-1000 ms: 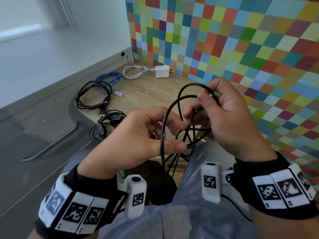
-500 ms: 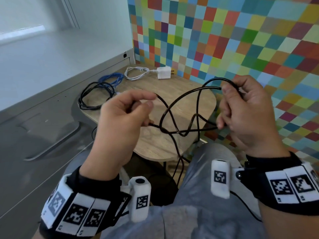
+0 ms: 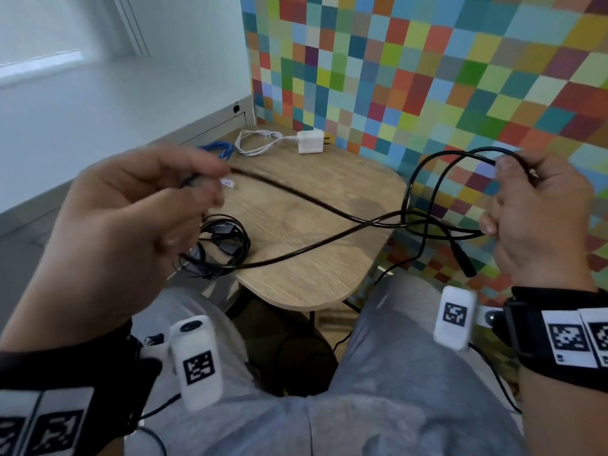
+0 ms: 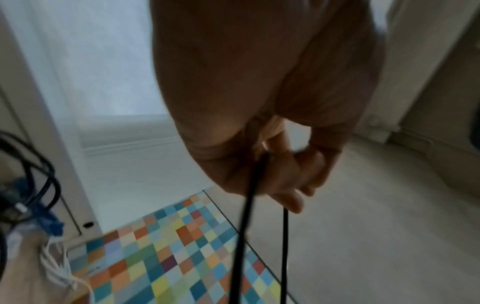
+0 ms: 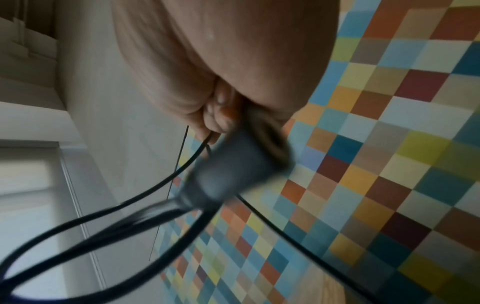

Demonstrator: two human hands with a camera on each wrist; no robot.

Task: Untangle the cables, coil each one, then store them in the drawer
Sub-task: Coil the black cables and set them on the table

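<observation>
The left hand [image 3: 125, 222], blurred, is raised over the left side of the light wooden tabletop [image 3: 306, 274], its fingers [image 4: 291, 197] curled and pinching two strands of a long thin black rubber cable [image 3: 316, 205]. From there the cable stretches across above the tabletop to the right hand [image 3: 539, 222], held off the right edge in front of the multicoloured checkered wall [image 3: 427, 77]. The right hand's fingers [image 5: 218, 115] are closed around several loops of the same cable, with a dark plug [image 5: 233, 164] hanging just below them. Lying on the tabletop are a small tangled bundle of black cables [image 3: 220, 245] near the left hand, a coiled blue cable [image 3: 218, 149] farther back, and a white charger block with its white cord [image 3: 309, 142] near the wall.
</observation>
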